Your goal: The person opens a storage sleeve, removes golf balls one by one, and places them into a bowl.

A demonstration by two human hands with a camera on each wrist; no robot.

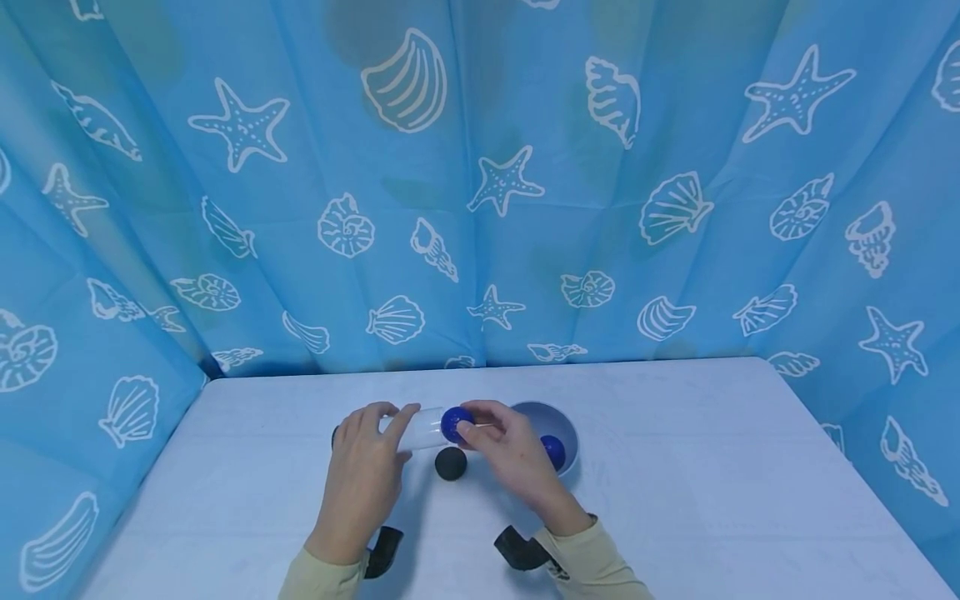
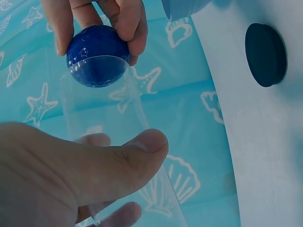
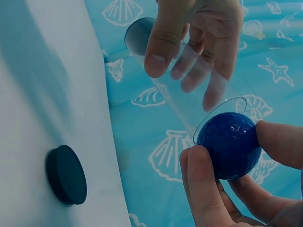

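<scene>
My left hand [image 1: 362, 471] grips a clear tube [image 1: 426, 428], thumb on one side and fingers round the other. A dark cap or base [image 3: 138, 38] closes the tube's far end in the right wrist view. Pinched in the fingertips of my right hand [image 1: 517, 454] is a glossy blue ball [image 3: 229, 146]. The ball sits at the tube's open rim, partly seen through the clear wall in the left wrist view. On the table below lies a round black cap [image 1: 451, 464], apart from both hands.
A grey-blue bowl [image 1: 536, 415] stands just behind my right hand, with another blue ball [image 1: 553, 452] inside. White cloth covers the table [image 1: 712, 467]. A blue shell-patterned curtain [image 1: 480, 250] hangs along the back and sides. Black wrist mounts [image 1: 521, 550] stick out near both sleeves.
</scene>
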